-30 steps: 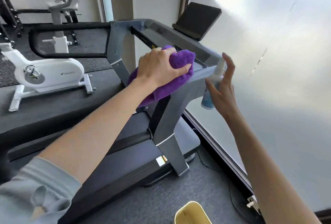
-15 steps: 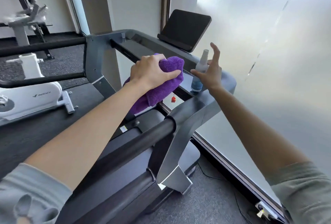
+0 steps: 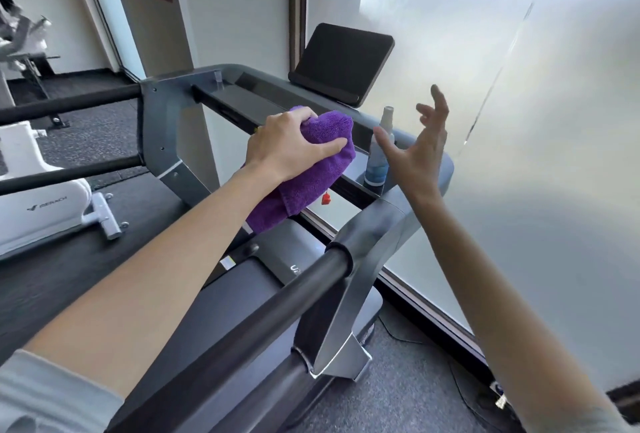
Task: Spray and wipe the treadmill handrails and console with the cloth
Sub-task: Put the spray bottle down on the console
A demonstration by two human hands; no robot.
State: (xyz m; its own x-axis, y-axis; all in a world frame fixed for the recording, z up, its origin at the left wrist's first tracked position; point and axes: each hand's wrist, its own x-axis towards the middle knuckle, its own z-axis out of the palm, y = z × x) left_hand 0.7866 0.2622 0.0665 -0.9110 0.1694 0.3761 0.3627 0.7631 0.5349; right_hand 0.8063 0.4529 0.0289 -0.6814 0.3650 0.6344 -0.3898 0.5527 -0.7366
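Two bare hands reach over the treadmill console (image 3: 263, 100) at the centre of the frame. Our left hand (image 3: 289, 145) presses down on a bunched purple cloth (image 3: 311, 173), fingers curled over its top and thumb along its side, so this grip is closed on the cloth, which rests against the console's near edge. Just right of the cloth, a spray bottle (image 3: 379, 152) stands upright on the console's right end. Our right hand (image 3: 414, 152) hovers just beside the bottle, fingers spread wide and apart from it, holding nothing. A dark screen (image 3: 341, 64) leans at the console's far side. In the lower middle, the black handrail (image 3: 242, 322) runs toward us, and a white exercise machine (image 3: 41, 204) sits at the left edge.
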